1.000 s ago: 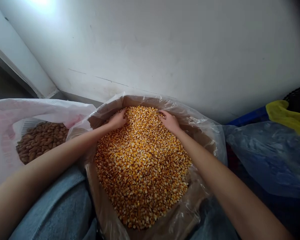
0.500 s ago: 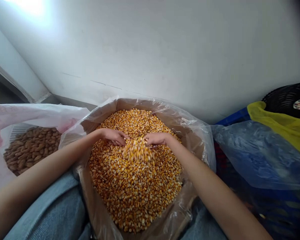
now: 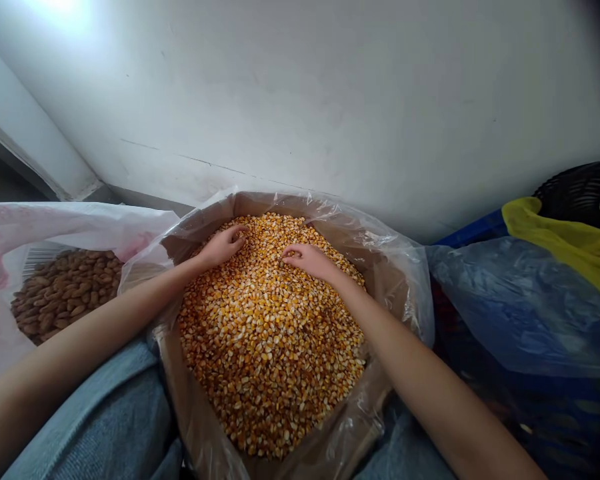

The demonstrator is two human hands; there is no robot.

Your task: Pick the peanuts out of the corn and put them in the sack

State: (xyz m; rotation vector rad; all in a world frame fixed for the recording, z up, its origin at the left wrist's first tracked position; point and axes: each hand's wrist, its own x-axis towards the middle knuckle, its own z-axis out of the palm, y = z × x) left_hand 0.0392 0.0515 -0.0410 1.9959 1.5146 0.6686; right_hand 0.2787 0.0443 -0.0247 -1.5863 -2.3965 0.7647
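Yellow-orange dried corn kernels [image 3: 265, 347] fill a brown sack [image 3: 390, 287] lined with clear plastic [image 3: 420, 293], standing between my knees. My left hand [image 3: 223, 247] is over the far left part of the corn, low against the kernels. Its fingers are bent, with a gap between thumb and forefinger, and no kernels show in it. On the other side, my right hand [image 3: 307, 259] rests over the corn at the right of centre. Its fingers curve loosely, thumb and forefinger apart, with nothing visible held. The undersides of both hands are hidden.
A white and pink bag [image 3: 75, 223] of brown almond-like nuts [image 3: 73, 293] stands at the left. To the right are a clear plastic bag [image 3: 525, 300], yellow mesh [image 3: 560, 240], a blue crate [image 3: 475, 233] and a black fan [image 3: 580, 193]. A white wall [image 3: 330, 100] rises behind.
Both hands have moved away from me toward the far side and spread slightly apart. The kernels that were tumbling between them now lie on the heap.
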